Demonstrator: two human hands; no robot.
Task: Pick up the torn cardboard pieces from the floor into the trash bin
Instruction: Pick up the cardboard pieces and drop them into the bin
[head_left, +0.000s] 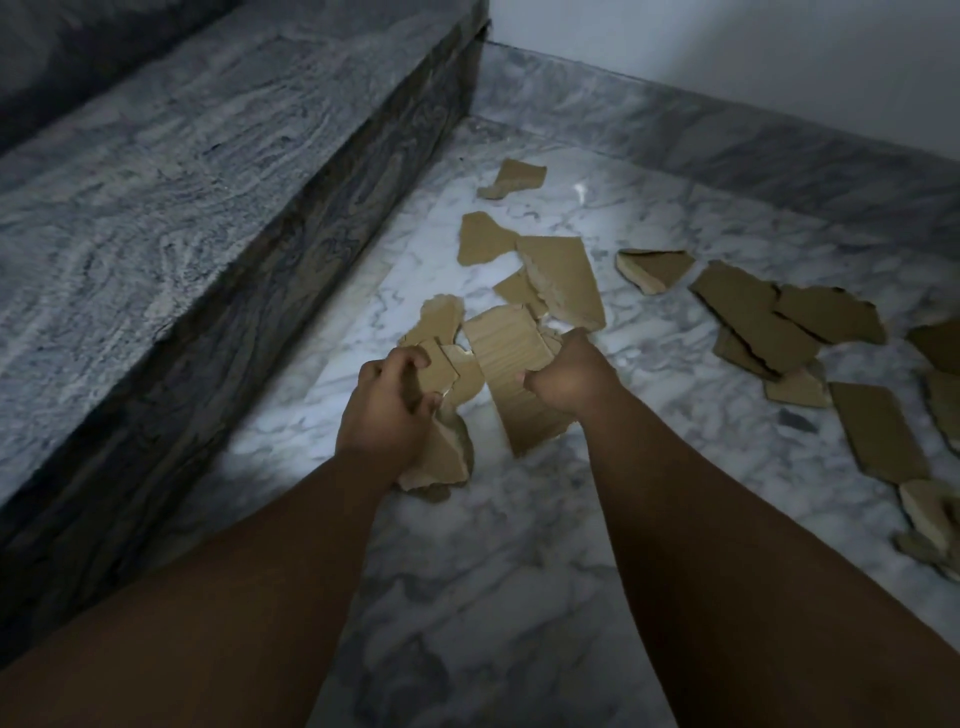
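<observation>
While the left hand (387, 415) clutches a wad of scraps (447, 460) and the right hand (563, 376) curls its fingers round a larger cardboard piece (511, 358), both loads are best stacked tight before reaching the loose pieces (753, 317) farther right on the floor (467, 571); no writing or bin shows.

Stone step (208, 171) blocks left; cardboard scraps (753, 317) crowd right; near floor (493, 597) open.

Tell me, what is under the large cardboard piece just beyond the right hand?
A smaller piece sticks out under its left edge. The rest beneath the large piece is covered.
</observation>
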